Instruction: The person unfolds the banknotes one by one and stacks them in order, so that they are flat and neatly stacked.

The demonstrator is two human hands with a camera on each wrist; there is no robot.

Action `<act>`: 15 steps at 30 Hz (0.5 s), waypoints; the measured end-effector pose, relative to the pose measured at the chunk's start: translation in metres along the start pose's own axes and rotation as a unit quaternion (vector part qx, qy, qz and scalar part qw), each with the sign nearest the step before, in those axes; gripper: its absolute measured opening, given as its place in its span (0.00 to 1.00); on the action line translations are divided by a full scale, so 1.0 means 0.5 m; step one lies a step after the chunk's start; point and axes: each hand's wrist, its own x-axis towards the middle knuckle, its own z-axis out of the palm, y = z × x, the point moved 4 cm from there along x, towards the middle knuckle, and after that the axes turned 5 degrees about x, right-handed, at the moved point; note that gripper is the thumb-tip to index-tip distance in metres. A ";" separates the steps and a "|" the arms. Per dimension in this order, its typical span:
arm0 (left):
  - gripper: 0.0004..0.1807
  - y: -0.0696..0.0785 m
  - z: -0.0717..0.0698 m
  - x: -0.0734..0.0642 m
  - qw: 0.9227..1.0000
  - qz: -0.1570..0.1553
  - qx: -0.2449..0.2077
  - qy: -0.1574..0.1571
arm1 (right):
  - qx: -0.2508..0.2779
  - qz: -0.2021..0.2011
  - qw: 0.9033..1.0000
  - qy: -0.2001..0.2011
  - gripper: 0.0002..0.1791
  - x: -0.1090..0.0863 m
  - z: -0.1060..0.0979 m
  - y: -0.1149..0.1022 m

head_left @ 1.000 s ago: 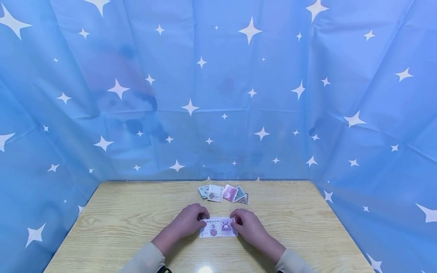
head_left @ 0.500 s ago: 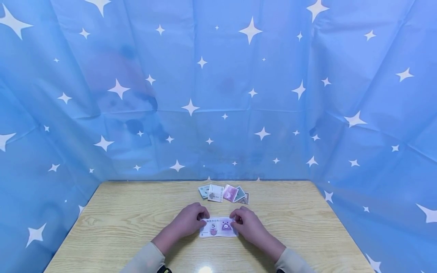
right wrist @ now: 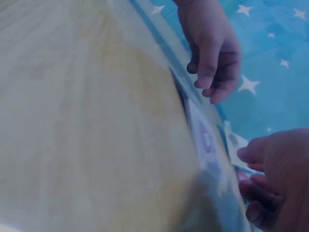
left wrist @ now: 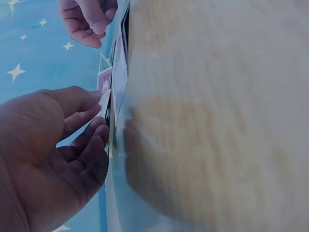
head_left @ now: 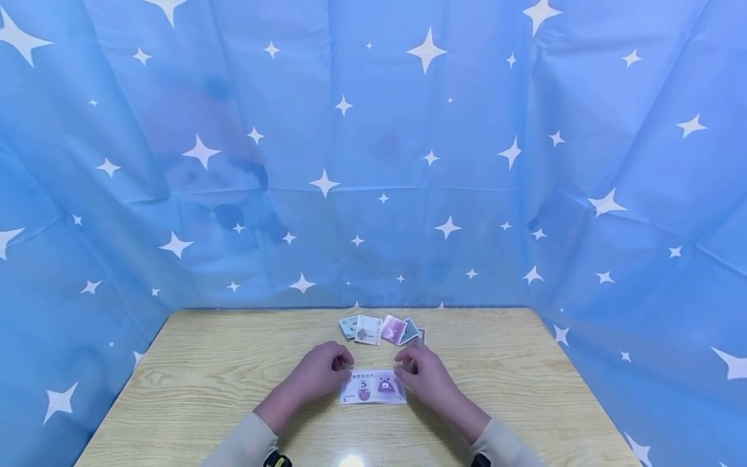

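Observation:
A purple-and-white toy banknote (head_left: pixel 376 394) marked with a 5 and a cartoon animal lies flat near the middle of the wooden table (head_left: pixel 245 350). My left hand (head_left: pixel 318 373) is at its upper left corner, fingers loosely bent and thumb apart from them. At the upper right corner hovers my right hand (head_left: pixel 428 375), likewise relaxed with a gap between thumb and fingers. In the right wrist view the left hand (right wrist: pixel 215 46) hangs above the note's edge, pinching nothing. From the left wrist view, the right hand (left wrist: pixel 89 21) also appears off the note (left wrist: pixel 119 72).
Behind the hands several more toy notes lie fanned out: pale green (head_left: pixel 348 326), white-grey (head_left: pixel 368 330), pink (head_left: pixel 393 329) and dark green (head_left: pixel 410 331). The rightmost, brownish one is partly covered by the right hand. A blue star-patterned curtain (head_left: pixel 373 214) surrounds the table.
Both hands have let go of the purple banknote's upper corners and shifted slightly up and away from it. The note and the fanned notes stay about where they were.

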 end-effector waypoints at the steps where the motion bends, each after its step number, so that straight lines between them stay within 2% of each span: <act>1: 0.07 0.000 -0.005 0.002 1.000 -0.002 0.000 0.011 | 0.006 -0.001 1.000 0.005 0.10 0.005 -0.002 -0.003; 8: 0.04 -0.015 -0.050 0.047 0.994 -0.031 -0.009 0.106 | 0.022 -0.026 0.999 0.011 0.10 0.069 -0.004 -0.036; 12: 0.07 -0.028 -0.064 0.081 0.991 -0.047 -0.014 0.125 | -0.002 -0.033 0.999 0.001 0.13 0.127 0.012 -0.052; 15: 0.12 -0.036 -0.065 0.106 0.991 -0.046 -0.007 0.123 | -0.028 -0.030 0.999 -0.012 0.19 0.172 0.028 -0.062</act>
